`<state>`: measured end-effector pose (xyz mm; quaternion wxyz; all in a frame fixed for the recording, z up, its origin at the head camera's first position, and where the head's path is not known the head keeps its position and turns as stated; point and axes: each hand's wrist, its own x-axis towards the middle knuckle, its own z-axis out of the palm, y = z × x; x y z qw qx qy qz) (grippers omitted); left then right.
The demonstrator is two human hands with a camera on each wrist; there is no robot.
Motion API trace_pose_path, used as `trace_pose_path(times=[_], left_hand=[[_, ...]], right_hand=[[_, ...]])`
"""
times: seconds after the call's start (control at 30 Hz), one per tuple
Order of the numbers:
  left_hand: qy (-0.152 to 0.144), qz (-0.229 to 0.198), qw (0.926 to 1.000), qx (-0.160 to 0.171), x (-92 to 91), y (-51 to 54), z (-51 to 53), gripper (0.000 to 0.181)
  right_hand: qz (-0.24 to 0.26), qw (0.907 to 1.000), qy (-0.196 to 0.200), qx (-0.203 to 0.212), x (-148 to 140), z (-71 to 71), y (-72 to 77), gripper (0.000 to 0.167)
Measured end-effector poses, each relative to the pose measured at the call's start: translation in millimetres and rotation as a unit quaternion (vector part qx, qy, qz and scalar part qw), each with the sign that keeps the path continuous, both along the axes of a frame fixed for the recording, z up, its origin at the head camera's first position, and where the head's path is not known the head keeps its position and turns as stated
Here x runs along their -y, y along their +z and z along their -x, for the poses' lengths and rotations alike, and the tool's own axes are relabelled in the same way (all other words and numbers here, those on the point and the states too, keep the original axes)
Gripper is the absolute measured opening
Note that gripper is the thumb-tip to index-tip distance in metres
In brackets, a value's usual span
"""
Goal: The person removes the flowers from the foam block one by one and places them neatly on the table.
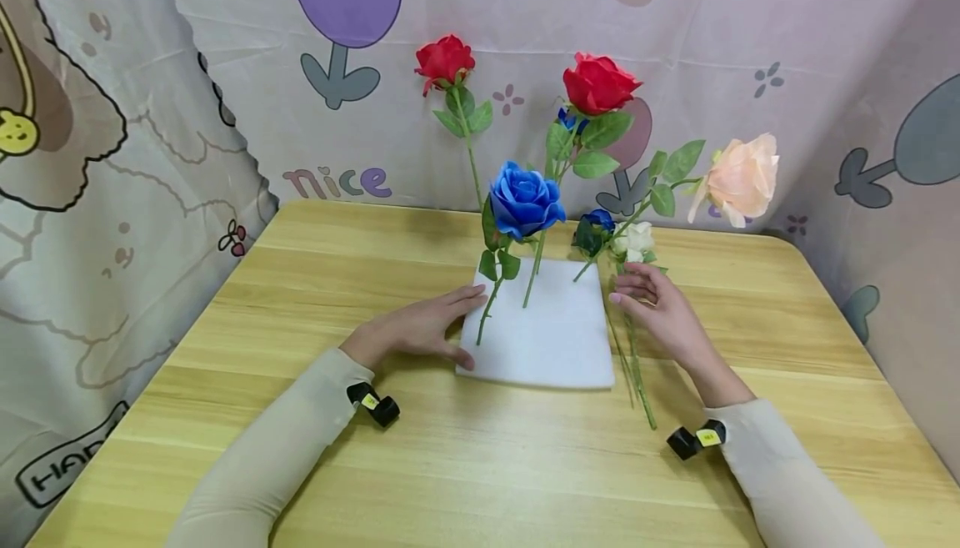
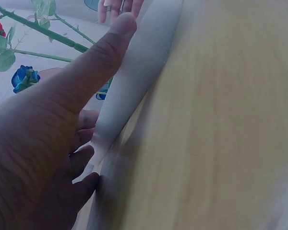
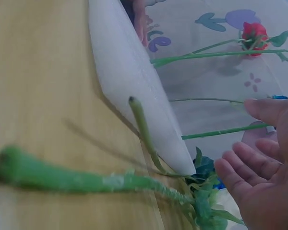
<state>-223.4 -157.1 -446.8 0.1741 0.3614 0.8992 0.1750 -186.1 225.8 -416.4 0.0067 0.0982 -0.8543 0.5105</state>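
A white foam board [image 1: 555, 339] lies on the table, holding upright or leaning stems: a blue rose [image 1: 525, 200], two red roses [image 1: 446, 61] and a peach rose [image 1: 738, 179] tilted right. My left hand [image 1: 423, 327] rests at the board's left edge, thumb and fingers spread; the left wrist view shows this hand [image 2: 43, 129] beside the board [image 2: 134, 62]. Off the board's right side, my right hand [image 1: 667, 314] hovers with relaxed, slightly bent fingers, holding nothing visible. Near its fingertips is a white rose [image 1: 634, 241], its stem lying on the table.
Another blue rose [image 1: 597, 220] lies behind the board's right corner, beside the white one. Loose stems [image 1: 642, 389] extend toward the front, right of the board. A patterned cloth [image 1: 247, 98] hangs behind the wooden table [image 1: 480, 456].
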Motion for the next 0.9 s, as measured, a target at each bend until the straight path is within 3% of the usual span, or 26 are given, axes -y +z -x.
trace_pose_path(times=[0.23, 0.63, 0.9], left_hand=[[-0.004, -0.003, 1.0, -0.003, 0.8, -0.7, 1.4, 0.119], [-0.003, -0.01, 0.9999, -0.006, 1.8, -3.6, 1.3, 0.12], [-0.007, -0.014, 0.9998, -0.009, 1.4, -0.8, 0.5, 0.119]], right_hand=[[0.032, 0.9994, -0.007, 0.006, 9, 14.4, -3.3, 0.069], [0.044, 0.999, 0.005, 0.003, 23, 26.5, -1.7, 0.062], [0.052, 0.9984, -0.013, 0.019, 26, 38.3, -6.7, 0.056]])
